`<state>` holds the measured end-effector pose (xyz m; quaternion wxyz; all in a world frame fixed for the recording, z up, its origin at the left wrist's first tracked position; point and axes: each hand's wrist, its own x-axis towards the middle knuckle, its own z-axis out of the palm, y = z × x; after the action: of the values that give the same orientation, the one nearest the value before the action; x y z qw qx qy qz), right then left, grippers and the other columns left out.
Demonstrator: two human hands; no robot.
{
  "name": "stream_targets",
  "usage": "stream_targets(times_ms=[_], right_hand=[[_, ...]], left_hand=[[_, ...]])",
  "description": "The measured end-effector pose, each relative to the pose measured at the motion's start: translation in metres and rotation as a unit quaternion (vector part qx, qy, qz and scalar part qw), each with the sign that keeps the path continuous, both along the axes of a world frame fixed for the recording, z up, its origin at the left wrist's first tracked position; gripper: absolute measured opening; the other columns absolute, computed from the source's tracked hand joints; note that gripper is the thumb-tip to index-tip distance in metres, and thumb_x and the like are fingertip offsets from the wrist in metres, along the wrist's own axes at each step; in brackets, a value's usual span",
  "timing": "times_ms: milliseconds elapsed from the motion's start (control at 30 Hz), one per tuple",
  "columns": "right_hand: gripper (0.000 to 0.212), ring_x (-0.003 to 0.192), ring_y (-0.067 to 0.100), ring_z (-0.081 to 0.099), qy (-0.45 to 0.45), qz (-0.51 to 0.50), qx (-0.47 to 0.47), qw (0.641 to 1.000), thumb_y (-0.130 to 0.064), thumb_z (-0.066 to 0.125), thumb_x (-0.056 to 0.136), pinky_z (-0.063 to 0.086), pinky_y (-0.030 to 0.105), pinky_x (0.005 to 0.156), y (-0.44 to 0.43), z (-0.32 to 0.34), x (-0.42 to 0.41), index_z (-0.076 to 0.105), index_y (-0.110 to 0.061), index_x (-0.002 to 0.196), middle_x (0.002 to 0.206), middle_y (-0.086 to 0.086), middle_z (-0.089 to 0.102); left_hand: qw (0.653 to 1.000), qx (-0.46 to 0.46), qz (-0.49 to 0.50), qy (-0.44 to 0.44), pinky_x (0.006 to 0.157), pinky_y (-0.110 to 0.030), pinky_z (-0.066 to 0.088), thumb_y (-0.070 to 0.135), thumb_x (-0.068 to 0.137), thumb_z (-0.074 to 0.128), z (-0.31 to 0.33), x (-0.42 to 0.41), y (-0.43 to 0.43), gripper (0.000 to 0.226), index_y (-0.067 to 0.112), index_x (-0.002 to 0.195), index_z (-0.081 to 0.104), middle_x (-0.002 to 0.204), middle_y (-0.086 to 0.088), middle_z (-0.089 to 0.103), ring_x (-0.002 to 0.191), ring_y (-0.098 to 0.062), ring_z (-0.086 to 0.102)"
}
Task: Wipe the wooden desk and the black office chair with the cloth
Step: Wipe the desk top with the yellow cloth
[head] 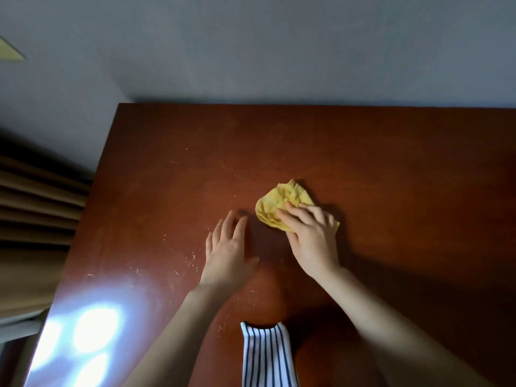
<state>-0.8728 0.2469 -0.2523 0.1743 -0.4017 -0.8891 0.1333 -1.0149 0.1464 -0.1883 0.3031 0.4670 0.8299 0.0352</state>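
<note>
A crumpled yellow cloth (282,202) lies near the middle of the reddish-brown wooden desk (391,169). My right hand (310,236) lies on the cloth's near side, its fingers bent over the fabric and pressing it to the desk. My left hand (227,250) rests flat on the desk just left of the cloth, fingers straight and spread, holding nothing. The black office chair is out of view.
A grey wall (279,51) runs behind the desk's far edge. Brown pleated curtains (36,219) hang past the desk's left edge. A bright glare (89,333) lies on the near left corner. Striped clothing (265,356) shows at the bottom centre.
</note>
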Motion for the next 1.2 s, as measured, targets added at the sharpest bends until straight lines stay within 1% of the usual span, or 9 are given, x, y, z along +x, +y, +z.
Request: stream_targets(times_ms=[133,333,433,600,700,833,933,1067,1200], right_hand=[[0.037,0.111,0.017,0.050,-0.005,0.086,-0.012,0.996,-0.024,0.045,0.081,0.039,0.037,0.083,-0.032,-0.002,0.023,0.070,-0.028,0.109,0.121,-0.010,0.064],[0.041,0.115,0.010,0.047,-0.037,0.129,-0.063,0.989,-0.024,0.045,0.083,0.027,0.029,0.088,-0.065,0.002,0.066,0.065,-0.035,0.118,0.126,-0.016,0.060],[0.043,0.115,0.010,0.047,-0.033,0.064,-0.063,0.995,-0.021,0.044,0.083,0.026,0.027,0.088,-0.083,0.006,0.077,0.064,-0.035,0.118,0.126,-0.016,0.060],[0.039,0.118,0.016,0.046,-0.023,-0.143,-0.050,0.988,-0.034,0.040,0.090,0.037,0.039,0.088,-0.137,-0.001,0.055,0.059,-0.032,0.123,0.129,-0.008,0.059],[0.045,0.116,0.018,0.045,-0.018,-0.205,-0.037,0.978,-0.027,0.043,0.082,0.037,0.040,0.087,-0.165,-0.005,0.027,0.055,-0.033,0.125,0.129,-0.006,0.059],[0.046,0.118,0.015,0.045,-0.028,-0.109,-0.032,0.993,-0.021,0.045,0.081,0.038,0.037,0.087,-0.174,-0.004,0.013,0.053,-0.036,0.123,0.133,-0.012,0.054],[0.043,0.114,0.011,0.044,-0.030,-0.039,-0.039,0.998,-0.018,0.042,0.086,0.036,0.027,0.090,-0.145,0.001,0.013,0.061,-0.034,0.120,0.132,-0.012,0.056],[0.049,0.106,0.012,0.044,-0.059,0.056,-0.027,0.996,-0.008,0.037,0.083,0.033,0.021,0.088,-0.075,0.003,0.014,0.069,-0.030,0.114,0.127,-0.008,0.061],[0.043,0.106,0.013,0.042,-0.079,0.093,-0.017,0.992,-0.017,0.041,0.085,0.028,0.022,0.089,0.007,0.006,0.004,0.068,-0.032,0.115,0.129,-0.009,0.060]], left_hand=[[1.000,0.000,0.013,-0.001,0.118,-0.041,-0.002,0.032,0.094,0.054,0.001,-0.001,-0.006,0.075,0.020,0.152,0.009,0.161,-0.001,-0.006,0.147,-0.023,-0.008],[0.998,-0.025,-0.058,-0.006,0.117,-0.044,-0.006,0.039,0.093,0.054,0.011,-0.016,-0.010,0.079,0.020,0.153,0.006,0.160,-0.003,-0.011,0.147,-0.025,-0.012],[0.994,-0.026,-0.109,-0.004,0.117,-0.045,-0.006,0.038,0.093,0.054,0.011,-0.031,-0.010,0.080,0.020,0.153,0.004,0.160,-0.004,-0.012,0.146,-0.026,-0.013],[0.977,-0.014,-0.211,0.002,0.116,-0.045,-0.008,0.042,0.095,0.051,0.015,-0.060,-0.016,0.081,0.018,0.153,0.000,0.159,-0.004,-0.017,0.146,-0.025,-0.016],[0.970,-0.024,-0.242,0.004,0.116,-0.044,-0.008,0.044,0.094,0.052,0.017,-0.075,-0.022,0.085,0.018,0.153,-0.002,0.159,-0.004,-0.019,0.146,-0.025,-0.016],[0.967,-0.043,-0.251,-0.006,0.116,-0.045,-0.008,0.040,0.093,0.056,0.019,-0.085,-0.021,0.087,0.017,0.153,-0.003,0.158,-0.004,-0.021,0.145,-0.025,-0.018],[0.970,-0.035,-0.241,-0.012,0.116,-0.045,-0.008,0.037,0.093,0.055,0.018,-0.090,-0.010,0.086,0.017,0.153,-0.003,0.158,-0.004,-0.021,0.145,-0.025,-0.018],[0.980,-0.019,-0.196,-0.030,0.116,-0.044,-0.009,0.037,0.093,0.055,0.012,-0.086,0.008,0.084,0.018,0.153,0.000,0.159,-0.003,-0.018,0.146,-0.023,-0.017],[0.984,-0.014,-0.179,-0.021,0.116,-0.044,-0.009,0.038,0.093,0.055,0.005,-0.078,0.024,0.084,0.019,0.153,0.000,0.159,-0.003,-0.019,0.145,-0.023,-0.018]])
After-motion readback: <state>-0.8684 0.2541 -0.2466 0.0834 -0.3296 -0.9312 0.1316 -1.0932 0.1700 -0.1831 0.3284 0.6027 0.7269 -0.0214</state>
